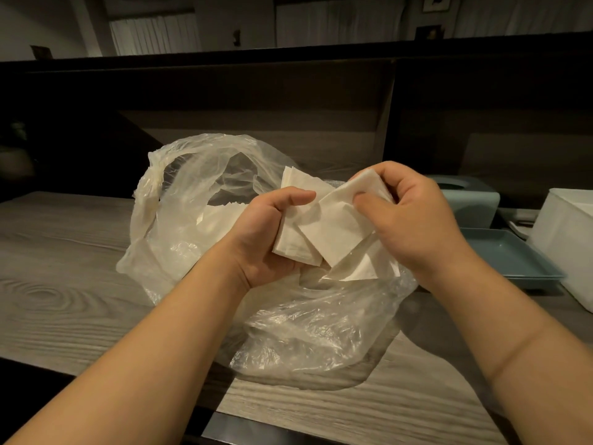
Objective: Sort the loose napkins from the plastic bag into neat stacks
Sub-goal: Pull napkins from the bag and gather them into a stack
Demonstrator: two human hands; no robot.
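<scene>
Left hand (266,232) grips napkin stack (293,242); right hand (407,216) pinches single napkin (337,229), both above plastic bag (199,220) on table (64,268).

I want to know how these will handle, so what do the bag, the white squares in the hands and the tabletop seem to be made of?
The clear crinkled bag looks like thin glossy plastic film: see-through, with creases that catch the light. The white folded napkins look like soft matte paper tissue, with crisp folds and layered edges. The grey wood-grain tabletop looks like wood or a printed laminate; the picture leaves that open.
</scene>
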